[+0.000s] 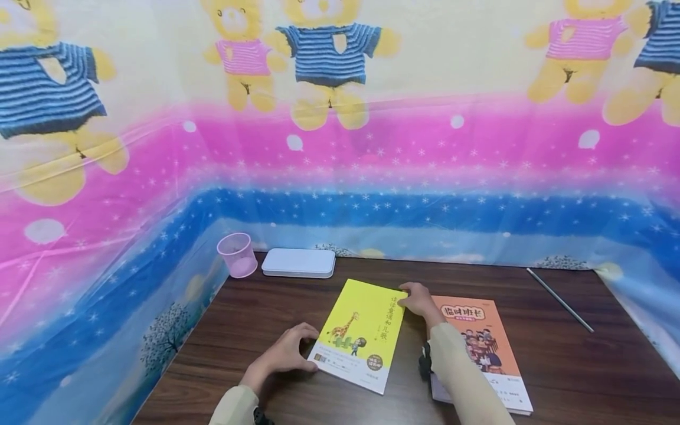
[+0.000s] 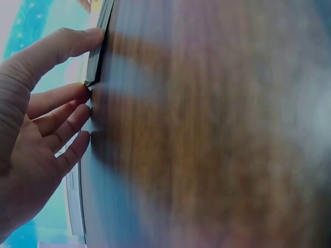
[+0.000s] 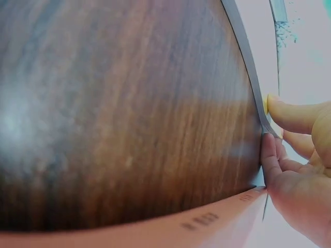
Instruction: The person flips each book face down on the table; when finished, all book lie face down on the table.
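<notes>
A yellow children's book (image 1: 355,321) with a giraffe on its cover lies on the dark wooden table. My left hand (image 1: 287,352) holds it at the lower left corner. The left wrist view shows the thumb against the book's edge, with the fingertips low at the tabletop. At the upper right corner my right hand (image 1: 421,302) grips the same book. Its thumb lies at the cover's edge in the right wrist view, the fingers (image 3: 270,155) at the corner. Partly behind the right forearm is an orange book (image 1: 491,336) with a white lower band.
A pink see-through cup (image 1: 237,257) and a white flat case (image 1: 298,262) stand at the back left. Toward the back right lies a thin grey stick (image 1: 560,300). A printed bear curtain (image 1: 393,153) borders the table (image 1: 223,330) behind and at the sides.
</notes>
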### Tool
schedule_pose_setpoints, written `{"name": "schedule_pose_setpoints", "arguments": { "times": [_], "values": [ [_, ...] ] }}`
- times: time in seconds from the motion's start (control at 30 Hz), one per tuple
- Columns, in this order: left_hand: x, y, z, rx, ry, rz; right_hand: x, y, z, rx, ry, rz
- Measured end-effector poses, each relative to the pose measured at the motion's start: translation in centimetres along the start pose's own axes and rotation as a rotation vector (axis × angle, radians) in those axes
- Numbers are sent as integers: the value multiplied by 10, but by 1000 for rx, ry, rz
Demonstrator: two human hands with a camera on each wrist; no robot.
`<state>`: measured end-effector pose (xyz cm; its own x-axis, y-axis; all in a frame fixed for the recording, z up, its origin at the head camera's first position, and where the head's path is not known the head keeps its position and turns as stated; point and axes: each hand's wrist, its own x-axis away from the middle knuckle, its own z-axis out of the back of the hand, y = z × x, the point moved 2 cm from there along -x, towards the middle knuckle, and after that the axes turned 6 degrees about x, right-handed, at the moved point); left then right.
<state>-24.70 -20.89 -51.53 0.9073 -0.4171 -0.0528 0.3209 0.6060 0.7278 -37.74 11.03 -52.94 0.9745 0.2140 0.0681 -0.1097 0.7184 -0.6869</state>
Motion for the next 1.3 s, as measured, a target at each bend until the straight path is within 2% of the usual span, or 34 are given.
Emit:
{"name": "schedule_pose_setpoints", "arguments": {
  "times": [0.1,0.3,0.53,0.73,1.0,1.13,1.3],
  "values": [
    [1,-1,3,25,20,4,-2,0,1,-1,-9,-9],
    [4,-6,9,62,63,59,-5,2,0,-58,-18,-50],
    [3,-7,10,91,67,65,-6,6,-1,-101,-9,-60],
    [0,-9,8,151,74,104,-2,8,1,-166,-6,-28],
    [-2,-5,10,210,58,149,1,5,9,-286,-8,-11],
    [-2,-4,14,233,56,162,1,2,15,-289,-5,16],
    [-4,-2,21,272,76,144,-1,-4,27,-288,-1,38]
  ]
}}
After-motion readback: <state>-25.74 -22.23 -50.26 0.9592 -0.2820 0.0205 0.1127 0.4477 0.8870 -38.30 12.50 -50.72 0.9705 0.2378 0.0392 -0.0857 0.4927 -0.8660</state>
